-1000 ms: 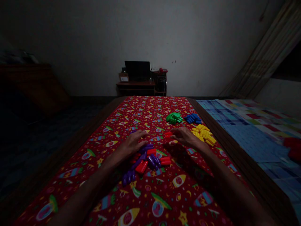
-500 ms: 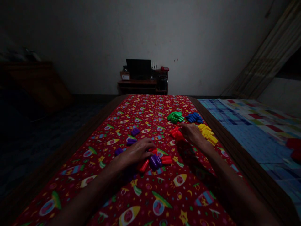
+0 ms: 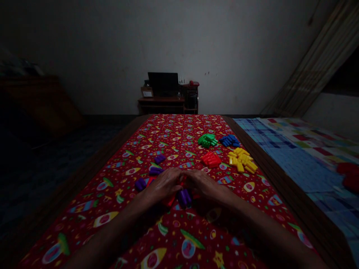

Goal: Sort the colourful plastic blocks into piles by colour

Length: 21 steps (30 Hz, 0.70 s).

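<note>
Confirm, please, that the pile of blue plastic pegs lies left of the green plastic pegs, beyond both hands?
No: the head view shows the blue plastic pegs right of the green plastic pegs, beyond the left hand and right hand.

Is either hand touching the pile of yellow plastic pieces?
No, left hand and right hand rest on purple and red plastic pieces, apart from the yellow pile.

In dim light, a bare grey wall (image 3: 112,56) faces me at 12 o'clock, with a low wooden desk (image 3: 162,101) carrying a dark monitor (image 3: 163,84) against it, a striped curtain (image 3: 316,67) at 2 o'clock and dark floor (image 3: 42,160) at 9 o'clock.
</note>
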{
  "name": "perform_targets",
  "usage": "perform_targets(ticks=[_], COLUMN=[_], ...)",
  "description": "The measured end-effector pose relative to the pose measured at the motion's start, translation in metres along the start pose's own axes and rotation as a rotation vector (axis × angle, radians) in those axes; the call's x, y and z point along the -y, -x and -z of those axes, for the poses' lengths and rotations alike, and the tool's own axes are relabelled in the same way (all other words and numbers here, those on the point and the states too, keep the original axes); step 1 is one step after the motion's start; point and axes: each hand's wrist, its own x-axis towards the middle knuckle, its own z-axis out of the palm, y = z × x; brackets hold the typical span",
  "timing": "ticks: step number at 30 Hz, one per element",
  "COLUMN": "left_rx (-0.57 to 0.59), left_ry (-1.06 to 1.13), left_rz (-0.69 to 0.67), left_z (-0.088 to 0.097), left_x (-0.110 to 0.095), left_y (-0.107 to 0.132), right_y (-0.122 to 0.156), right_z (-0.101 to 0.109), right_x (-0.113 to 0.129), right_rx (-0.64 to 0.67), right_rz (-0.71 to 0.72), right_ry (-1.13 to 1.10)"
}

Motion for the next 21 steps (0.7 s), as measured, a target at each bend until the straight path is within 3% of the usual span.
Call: perform_targets(ticks=[5,9,11,15,21], left_rx=[-0.079,-0.089,-0.032,0.187,0.29], left_ry=[0.043,0.068,0.042,0.023,-0.054], left_rz=[0.084,0.116,0.155,0.25,0.302], left_z=[-0.002,0.02,0.04,0.071,0.069], left_x=[0.001,0.006,0.014,0.027,0.013], left_y=[-0.004,0.001,0.009,0.029,0.032], right_y=[-0.002,-0.008,-0.009,-0.003,0.012], right_z=[-0.004,0.014,0.033,0.069,0.071], right_x=[-0.001,-0.015,-0.027,-0.059,-0.092], right_rx=[-0.064,-0.23,-0.361,-0.56,-0.62], right_rz=[-0.105,-0.197,-0.256,-0.4,-0.535], right_ry=[-0.047,-0.057,-0.05,-0.062,0.022])
